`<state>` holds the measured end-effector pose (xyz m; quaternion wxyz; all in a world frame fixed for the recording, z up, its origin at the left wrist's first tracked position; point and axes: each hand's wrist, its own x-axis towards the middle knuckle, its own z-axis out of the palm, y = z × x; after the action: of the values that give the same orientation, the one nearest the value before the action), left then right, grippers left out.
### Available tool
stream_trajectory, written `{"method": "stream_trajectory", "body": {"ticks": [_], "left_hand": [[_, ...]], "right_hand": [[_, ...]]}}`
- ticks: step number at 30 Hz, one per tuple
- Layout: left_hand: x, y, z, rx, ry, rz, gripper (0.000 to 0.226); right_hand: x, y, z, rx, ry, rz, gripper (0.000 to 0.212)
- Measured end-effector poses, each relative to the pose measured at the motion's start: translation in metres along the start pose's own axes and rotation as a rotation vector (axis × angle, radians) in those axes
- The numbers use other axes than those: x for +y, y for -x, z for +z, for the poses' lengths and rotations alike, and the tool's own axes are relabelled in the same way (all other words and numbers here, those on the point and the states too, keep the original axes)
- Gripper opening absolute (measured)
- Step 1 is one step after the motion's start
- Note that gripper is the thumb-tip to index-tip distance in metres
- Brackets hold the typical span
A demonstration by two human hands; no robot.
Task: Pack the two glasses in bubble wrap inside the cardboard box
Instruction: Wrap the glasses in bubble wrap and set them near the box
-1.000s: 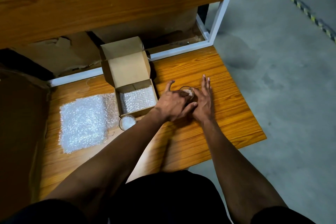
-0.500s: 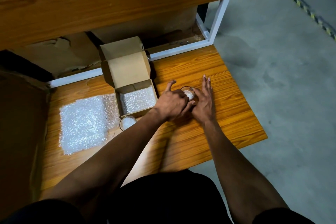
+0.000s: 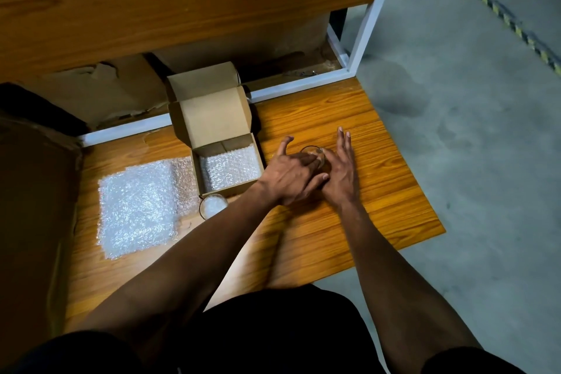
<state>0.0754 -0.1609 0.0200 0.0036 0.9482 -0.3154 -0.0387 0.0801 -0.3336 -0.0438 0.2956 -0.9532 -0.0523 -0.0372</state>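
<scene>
Lettering or labels of any readable kind do not show on the plain brown cardboard box [image 3: 226, 161], whose lid stands open toward the back and whose floor is lined with a sheet of bubble wrap [image 3: 230, 168]. Compared with half a second ago, the white wad seen through the mouth of the right-hand glass [image 3: 314, 155] is now hidden under the left hand [image 3: 293, 174], whose fingers have slid further over the rim; the arms and the box lie as they did. That left hand has its fingers laid across the top of the clear round glass with the thumb lifted free toward the box, pressing rather than curling round it. The right hand [image 3: 341, 174] rests flat against the glass's right side, fingers straight and together, pointing away from the person. This glass stands upright on the orange wood-grain table [image 3: 379, 191], just right of the box. The second glass [image 3: 212, 206], also round and clear and stuffed with crumpled white bubble wrap, stands just in front of the box's near wall. A flat, roughly square bubble sheet [image 3: 138, 206], glinting and pebbled, lies to the left, its right edge reaching the box. Grey concrete floor [image 3: 470, 130] lies beyond the table.
</scene>
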Motion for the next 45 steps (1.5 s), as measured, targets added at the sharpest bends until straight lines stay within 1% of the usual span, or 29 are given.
{"method": "stream_trajectory", "body": {"ticks": [5, 10, 13, 15, 18, 21, 24, 25, 27, 29, 30, 31, 33, 35, 37, 40, 42, 45], "left_hand": [[0.006, -0.008, -0.004, -0.060, -0.009, -0.060, 0.084], [0.006, -0.009, -0.022, -0.109, -0.022, -0.028, 0.076], [0.007, -0.002, -0.028, -0.097, -0.071, -0.014, 0.071], [0.009, 0.002, -0.028, -0.097, -0.065, -0.028, 0.070], [0.012, 0.001, -0.031, -0.119, -0.040, -0.036, 0.069], [0.009, -0.004, -0.034, -0.146, -0.022, -0.005, 0.070], [0.001, -0.001, -0.030, -0.120, 0.081, 0.037, 0.059], [-0.004, 0.002, -0.024, -0.080, 0.113, 0.048, 0.057], [-0.013, 0.012, -0.014, 0.001, 0.168, 0.032, 0.056], [-0.022, 0.023, -0.003, 0.101, 0.233, 0.001, 0.052], [-0.024, 0.028, -0.002, 0.163, 0.267, -0.019, 0.048], [-0.027, 0.034, -0.002, 0.234, 0.299, -0.050, 0.044], [-0.034, 0.045, -0.006, 0.360, 0.351, -0.132, 0.037], [-0.046, 0.058, -0.009, 0.418, 0.388, -0.260, 0.035], [-0.061, 0.074, -0.007, 0.435, 0.421, -0.413, 0.038], [-0.083, 0.103, 0.002, 0.518, 0.496, -0.615, 0.040], [-0.099, 0.128, 0.010, 0.587, 0.567, -0.779, 0.038], [-0.126, 0.165, 0.024, 0.651, 0.604, -1.034, 0.026]], "right_hand": [[0.001, -0.001, -0.001, 0.025, -0.066, -0.004, 0.040], [0.003, -0.001, 0.001, 0.043, -0.068, 0.004, 0.038], [0.002, 0.000, 0.002, 0.033, -0.035, 0.020, 0.041], [0.001, 0.001, 0.004, 0.025, -0.024, 0.013, 0.045], [0.000, 0.004, 0.003, 0.045, -0.057, 0.011, 0.042], [-0.002, 0.003, 0.001, 0.025, -0.037, 0.030, 0.043], [-0.006, 0.002, -0.004, -0.036, 0.029, 0.038, 0.053], [-0.008, 0.002, -0.006, -0.058, 0.064, 0.034, 0.059], [-0.014, 0.004, -0.009, -0.083, 0.107, 0.025, 0.078], [-0.020, 0.007, -0.014, -0.057, 0.089, 0.020, 0.094], [-0.022, 0.008, -0.015, -0.015, 0.077, 0.003, 0.095], [-0.027, 0.009, -0.016, 0.041, 0.067, -0.027, 0.090], [-0.037, 0.009, -0.017, 0.161, 0.042, -0.069, 0.071], [-0.055, 0.004, -0.017, 0.267, 0.014, -0.106, 0.049], [-0.078, -0.004, -0.013, 0.312, 0.003, -0.191, 0.029], [-0.119, -0.014, 0.002, 0.219, -0.062, -0.307, 0.014], [-0.152, -0.018, 0.017, 0.131, -0.142, -0.354, 0.011], [-0.197, -0.022, 0.046, -0.015, -0.225, -0.409, 0.012]]}}
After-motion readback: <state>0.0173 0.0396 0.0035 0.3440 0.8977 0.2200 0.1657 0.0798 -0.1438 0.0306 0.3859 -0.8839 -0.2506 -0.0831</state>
